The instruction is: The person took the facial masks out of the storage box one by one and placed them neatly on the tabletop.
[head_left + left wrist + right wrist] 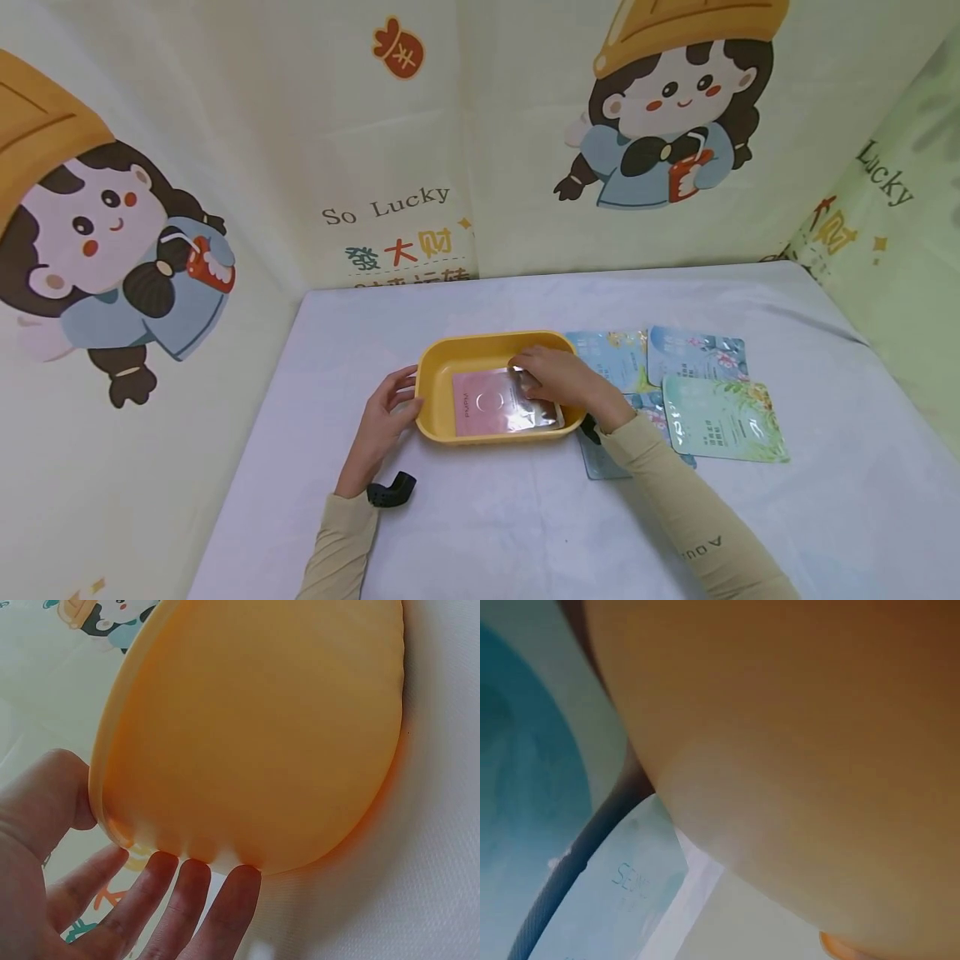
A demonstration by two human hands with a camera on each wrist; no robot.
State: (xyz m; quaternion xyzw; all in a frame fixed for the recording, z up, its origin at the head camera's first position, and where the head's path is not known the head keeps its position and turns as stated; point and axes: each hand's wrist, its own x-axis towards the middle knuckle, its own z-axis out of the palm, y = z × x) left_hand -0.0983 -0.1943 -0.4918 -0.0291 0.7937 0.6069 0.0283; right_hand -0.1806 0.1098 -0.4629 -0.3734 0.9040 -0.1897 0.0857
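Observation:
A yellow plastic basin (442,350) stands on the white-covered table, with a shiny pink face mask sachet (480,404) lying flat inside it. At the basin's left end, my left hand (384,421) touches the outer wall with spread fingertips, its thumb against the rim; the left wrist view shows these fingers (191,892) up close. My right hand (562,379) reaches over the right rim and pinches the sachet near its upper right part. The right wrist view is mostly filled by the basin wall (780,750), so those fingers are hidden there.
Several blue and green face mask sachets lie to the right of the basin, among them a green one (723,419) and a blue floral one (697,354). The right forearm passes over some of them. A cloth backdrop (525,233) with cartoon prints stands behind the table.

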